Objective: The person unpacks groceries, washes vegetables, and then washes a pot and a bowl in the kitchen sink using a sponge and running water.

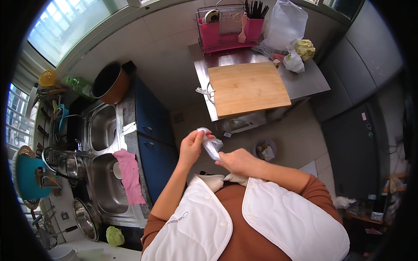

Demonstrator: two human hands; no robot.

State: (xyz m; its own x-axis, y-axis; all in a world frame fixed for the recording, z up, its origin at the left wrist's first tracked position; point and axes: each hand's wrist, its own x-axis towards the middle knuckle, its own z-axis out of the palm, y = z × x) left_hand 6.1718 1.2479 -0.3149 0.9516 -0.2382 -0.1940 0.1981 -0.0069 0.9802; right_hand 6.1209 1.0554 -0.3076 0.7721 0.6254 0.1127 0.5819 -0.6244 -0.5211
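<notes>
Both my hands grip a bunched, translucent white plastic bag [211, 146] in front of my body, above the tiled floor. My left hand [191, 145] pinches its upper end between thumb and fingers. Lower down, my right hand [240, 161] has hold of the other end, so the bag stretches slantwise between them. Whether anything is inside the bag cannot be told. Beyond my hands, a wooden cutting board [249, 88] lies on a stainless steel table [308, 85].
A waste bin [264, 150] with scraps stands on the floor. At left is a double sink [109, 186] with a pink cloth [130, 176] over its edge. A pink utensil rack [228, 48], a cabbage [305, 50] and a large plastic bag [286, 24] occupy the table's back.
</notes>
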